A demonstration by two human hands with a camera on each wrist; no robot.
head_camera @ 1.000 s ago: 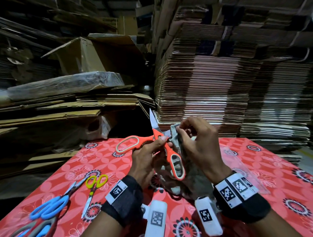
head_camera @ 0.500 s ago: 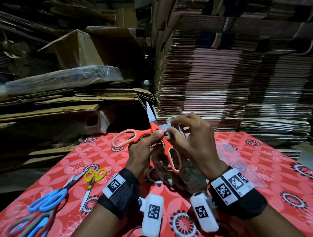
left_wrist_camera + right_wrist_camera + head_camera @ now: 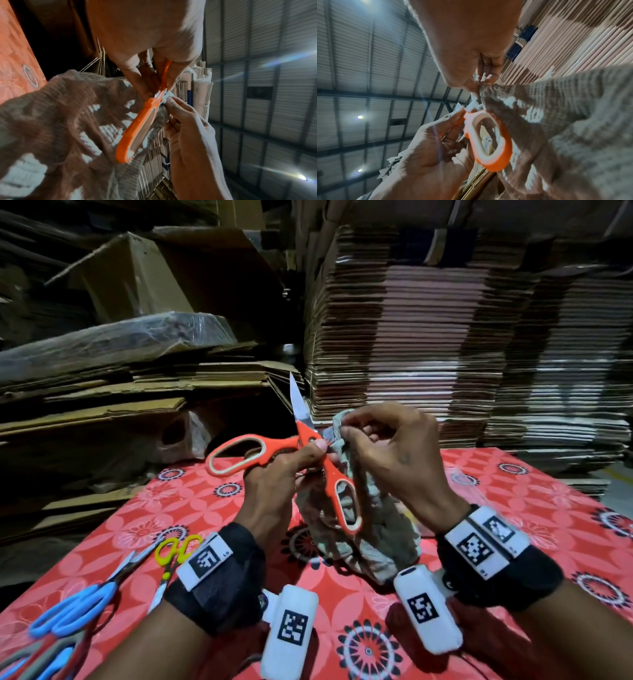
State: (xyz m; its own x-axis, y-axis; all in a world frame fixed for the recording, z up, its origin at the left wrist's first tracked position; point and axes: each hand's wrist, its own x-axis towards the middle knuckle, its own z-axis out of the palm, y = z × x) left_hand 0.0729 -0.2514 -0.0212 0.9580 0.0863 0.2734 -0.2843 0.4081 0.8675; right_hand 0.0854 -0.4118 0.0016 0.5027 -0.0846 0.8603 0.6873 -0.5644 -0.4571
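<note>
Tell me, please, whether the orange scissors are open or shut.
Open: the orange scissors have handle loops splayed wide, one leftward, one downward; one blade points up, the other is hidden by the grey cloth.

Red floral tablecloth [image 3: 513, 508] across the table. At its near left corner lie blue-handled scissors [image 3: 78, 609], blade tips near a small yellow-handled pair [image 3: 169, 563]. Beyond the table, tall stacks of flattened cardboard [image 3: 445, 337] on the right. On the left, a plastic-wrapped bundle [image 3: 113, 340] lies on loose sheets, with an open carton [image 3: 137, 275] behind it.
</note>
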